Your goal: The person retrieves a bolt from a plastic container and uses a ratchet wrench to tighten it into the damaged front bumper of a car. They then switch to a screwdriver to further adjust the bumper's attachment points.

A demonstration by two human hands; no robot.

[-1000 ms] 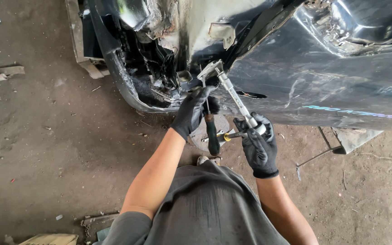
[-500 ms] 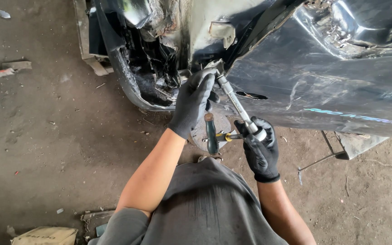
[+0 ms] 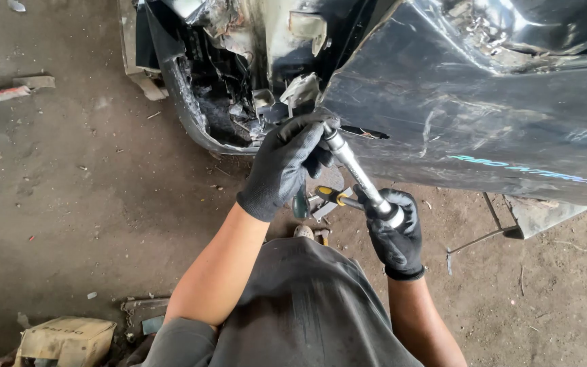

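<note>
While we crouch over the dirt floor (image 3: 90, 204), the biggest thing before us is the dark, dented car body panel (image 3: 484, 115), and we place everything else by it. Just under the panel's torn front edge, where bare brackets show, our left hand (image 3: 287, 163) in a black glove is wrapped shut around the head end of a long chrome ratchet wrench (image 3: 358, 173), pressing it up against the bodywork. Below the panel and nearer to us, our gloved right hand (image 3: 395, 234) is clenched around the wrench's handle end.

The wrench runs on a slant: its long axis goes from the handle, low and towards us, up and away to the head at the panel's edge, so the working end points into the car. We judge it to be rigid steel, fairly heavy, and smooth enough to slip, so a two-handed hold suits it, one hand steadying the head and one at the far end of the handle for leverage.

On the ground beneath the panel, between our hands, lies a screwdriver (image 3: 334, 197) with a yellow and black grip. Farthest from the panel, by our left elbow, sits a small worn cardboard box (image 3: 66, 340).
</note>
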